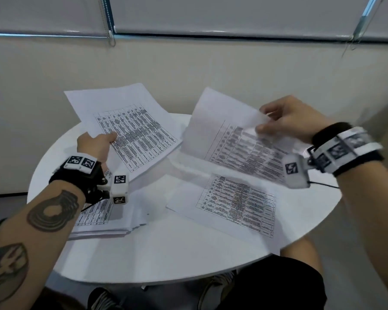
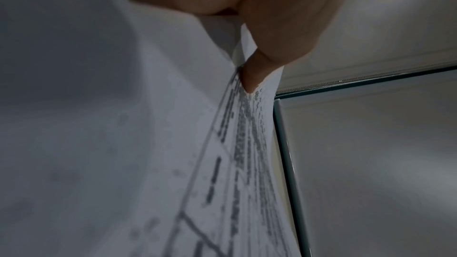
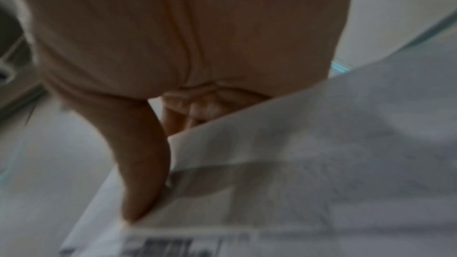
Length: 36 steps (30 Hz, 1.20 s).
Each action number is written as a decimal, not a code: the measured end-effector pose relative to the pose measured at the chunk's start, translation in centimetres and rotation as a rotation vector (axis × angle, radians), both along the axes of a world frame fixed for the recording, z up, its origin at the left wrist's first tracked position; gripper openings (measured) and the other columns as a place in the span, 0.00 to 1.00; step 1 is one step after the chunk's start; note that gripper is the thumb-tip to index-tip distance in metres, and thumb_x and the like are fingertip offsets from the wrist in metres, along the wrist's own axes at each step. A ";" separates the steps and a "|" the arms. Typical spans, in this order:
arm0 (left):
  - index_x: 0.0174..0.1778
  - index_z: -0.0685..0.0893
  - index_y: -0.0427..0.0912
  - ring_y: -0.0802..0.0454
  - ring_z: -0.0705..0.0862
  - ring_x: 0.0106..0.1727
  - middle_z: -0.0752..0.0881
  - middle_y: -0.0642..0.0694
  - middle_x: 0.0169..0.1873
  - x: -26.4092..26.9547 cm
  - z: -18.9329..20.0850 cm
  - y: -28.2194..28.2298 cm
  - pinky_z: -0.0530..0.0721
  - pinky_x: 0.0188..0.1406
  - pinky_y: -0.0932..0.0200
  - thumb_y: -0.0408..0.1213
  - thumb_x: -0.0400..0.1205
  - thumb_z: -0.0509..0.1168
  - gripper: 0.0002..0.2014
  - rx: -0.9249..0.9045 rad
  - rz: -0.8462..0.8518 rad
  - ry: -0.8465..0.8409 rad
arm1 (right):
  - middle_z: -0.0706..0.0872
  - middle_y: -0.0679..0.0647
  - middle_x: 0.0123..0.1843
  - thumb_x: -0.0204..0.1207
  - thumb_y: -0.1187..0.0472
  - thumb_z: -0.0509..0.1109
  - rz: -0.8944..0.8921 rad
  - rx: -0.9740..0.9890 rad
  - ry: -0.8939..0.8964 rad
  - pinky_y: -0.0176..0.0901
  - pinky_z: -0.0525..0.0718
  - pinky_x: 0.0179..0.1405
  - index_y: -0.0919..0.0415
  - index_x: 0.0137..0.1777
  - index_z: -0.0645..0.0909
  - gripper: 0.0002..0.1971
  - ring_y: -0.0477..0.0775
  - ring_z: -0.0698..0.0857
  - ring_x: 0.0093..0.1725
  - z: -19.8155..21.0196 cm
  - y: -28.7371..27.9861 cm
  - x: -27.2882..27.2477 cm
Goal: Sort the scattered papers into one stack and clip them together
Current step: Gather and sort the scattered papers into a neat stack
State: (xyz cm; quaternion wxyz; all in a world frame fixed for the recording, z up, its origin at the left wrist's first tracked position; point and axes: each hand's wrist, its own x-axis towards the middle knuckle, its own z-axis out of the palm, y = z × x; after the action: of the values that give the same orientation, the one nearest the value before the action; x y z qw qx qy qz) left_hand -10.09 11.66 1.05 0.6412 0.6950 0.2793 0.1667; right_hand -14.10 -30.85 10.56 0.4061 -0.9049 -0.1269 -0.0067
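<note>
My left hand pinches the near edge of a printed table sheet and holds it lifted over the back left of the round white table. In the left wrist view my thumb presses on that sheet. My right hand pinches the upper corner of a second printed sheet, raised and blurred. The right wrist view shows my thumb on that paper. A third sheet lies flat at the front right. A stack of papers lies at the front left, partly under my left forearm.
A beige wall with roller blinds above stands right behind the table. My knees and shoes show below the table's front edge. A thin black cable runs from the right wrist camera across the table's right rim.
</note>
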 end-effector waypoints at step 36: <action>0.40 0.78 0.44 0.46 0.81 0.42 0.83 0.48 0.39 -0.3 1.3 -2.0 0.77 0.50 0.56 0.38 0.84 0.73 0.11 0.236 -0.167 -0.127 | 0.93 0.65 0.40 0.43 0.54 0.96 -0.197 0.310 0.272 0.50 0.92 0.35 0.69 0.45 0.89 0.32 0.59 0.92 0.33 -8.2 -7.0 2.7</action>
State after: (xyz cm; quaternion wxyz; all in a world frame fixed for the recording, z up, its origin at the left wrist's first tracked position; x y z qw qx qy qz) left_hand -10.37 9.64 2.35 0.5832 0.7743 0.1577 0.1883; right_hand -11.43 -37.89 2.40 0.5509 -0.8324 0.0203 0.0565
